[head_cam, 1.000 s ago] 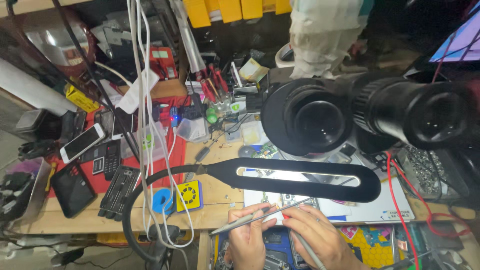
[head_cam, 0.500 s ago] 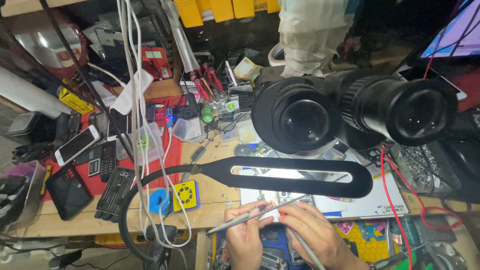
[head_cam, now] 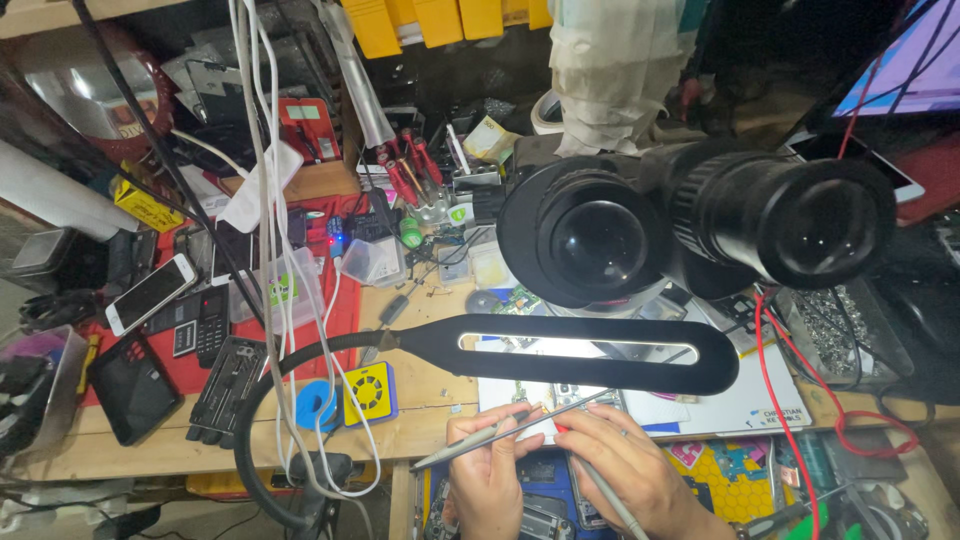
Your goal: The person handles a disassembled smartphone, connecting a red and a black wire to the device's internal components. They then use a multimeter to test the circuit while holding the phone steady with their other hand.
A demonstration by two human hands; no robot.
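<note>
A big black microscope (head_cam: 690, 225) is hanging over the tabletop (head_cam: 430, 400), hiding things behind it. At the near edge, the left hand (head_cam: 490, 470) is pinching long tweezers (head_cam: 510, 428). The right hand (head_cam: 625, 470) is pinching a thin tool (head_cam: 605, 493) over a small board (head_cam: 560, 395), partly hidden by the black lamp bar (head_cam: 580, 350).

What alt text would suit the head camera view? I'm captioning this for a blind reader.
A person's left hand holds thin metal tweezers and the right hand a slim grey probe over a small circuit board, beneath a black oval ring lamp and a black binocular microscope. Phones, cables and red-handled screwdrivers clutter the wooden workbench.
</note>
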